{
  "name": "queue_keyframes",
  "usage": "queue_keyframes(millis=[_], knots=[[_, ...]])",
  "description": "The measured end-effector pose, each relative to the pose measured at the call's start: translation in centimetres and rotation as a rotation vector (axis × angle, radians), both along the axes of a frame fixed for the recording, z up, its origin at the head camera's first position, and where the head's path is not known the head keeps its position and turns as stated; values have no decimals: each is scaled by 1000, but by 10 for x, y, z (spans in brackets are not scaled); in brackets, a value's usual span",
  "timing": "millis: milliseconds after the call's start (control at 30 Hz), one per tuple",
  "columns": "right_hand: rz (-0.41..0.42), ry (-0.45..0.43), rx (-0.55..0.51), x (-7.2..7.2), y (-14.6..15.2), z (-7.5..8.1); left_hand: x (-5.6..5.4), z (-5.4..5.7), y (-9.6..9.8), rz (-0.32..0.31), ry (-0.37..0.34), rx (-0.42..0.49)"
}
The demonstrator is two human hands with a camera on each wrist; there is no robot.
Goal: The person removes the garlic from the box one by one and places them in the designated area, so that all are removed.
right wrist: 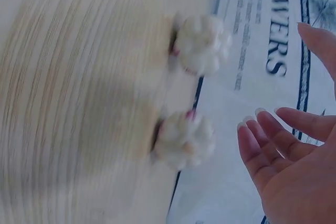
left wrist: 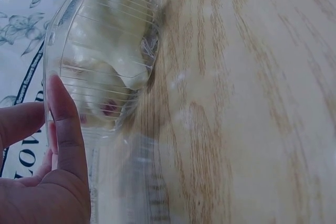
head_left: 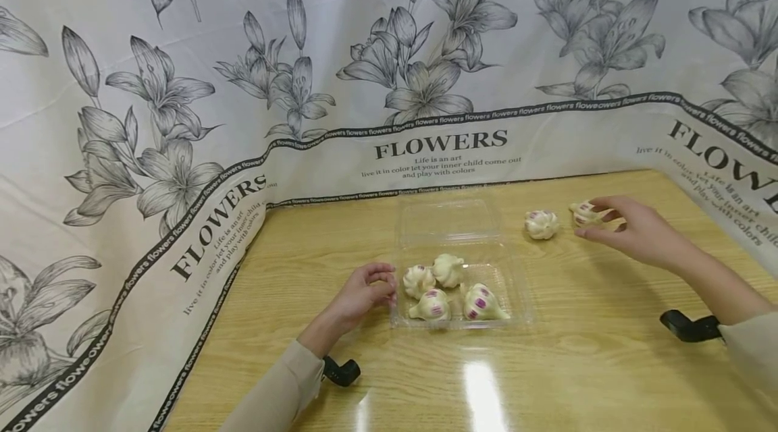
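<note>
A clear plastic clamshell box [head_left: 523,310] lies with its lid [head_left: 446,219] folded back. Inside it are several garlic bulbs [head_left: 483,302], cream with purple marks. My left hand [head_left: 365,293] pinches the box's left edge; in the left wrist view its thumb and index finger meet at the rim [left wrist: 52,40]. Two more bulbs lie on the table right of the lid: a nearer one to the box [head_left: 541,224] and a farther one [head_left: 585,214]. My right hand [head_left: 638,229] reaches over the farther bulb, fingers spread. In the right wrist view a gap separates its fingertips from both bulbs.
The wooden table [head_left: 292,236] has a glossy surface. A white flower-printed cloth [head_left: 340,155] hangs behind it and along both sides. Black wrist mounts [head_left: 689,326] stick out below both wrists.
</note>
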State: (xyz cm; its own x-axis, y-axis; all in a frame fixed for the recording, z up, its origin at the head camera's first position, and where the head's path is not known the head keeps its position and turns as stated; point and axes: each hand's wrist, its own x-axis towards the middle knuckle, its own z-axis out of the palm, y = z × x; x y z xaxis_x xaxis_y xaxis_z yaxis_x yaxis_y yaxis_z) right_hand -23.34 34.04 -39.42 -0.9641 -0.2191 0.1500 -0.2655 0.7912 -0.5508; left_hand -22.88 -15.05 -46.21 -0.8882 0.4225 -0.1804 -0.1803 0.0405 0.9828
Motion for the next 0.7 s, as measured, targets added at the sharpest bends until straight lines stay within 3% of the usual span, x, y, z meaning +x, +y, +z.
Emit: queue_keyframes(millis=[167, 300, 533, 700], knots=[[65, -45, -71, 16, -32, 7, 1, -1, 0, -7, -3, 1], [148, -29, -108, 27, -58, 12, 1, -1, -1, -7, 0, 0], [303, 19, -124, 34, -91, 10, 0, -1, -2, -1, 5, 3], [351, -17, -124, 35, -109, 7, 1, 0, -2, -8, 5, 5]])
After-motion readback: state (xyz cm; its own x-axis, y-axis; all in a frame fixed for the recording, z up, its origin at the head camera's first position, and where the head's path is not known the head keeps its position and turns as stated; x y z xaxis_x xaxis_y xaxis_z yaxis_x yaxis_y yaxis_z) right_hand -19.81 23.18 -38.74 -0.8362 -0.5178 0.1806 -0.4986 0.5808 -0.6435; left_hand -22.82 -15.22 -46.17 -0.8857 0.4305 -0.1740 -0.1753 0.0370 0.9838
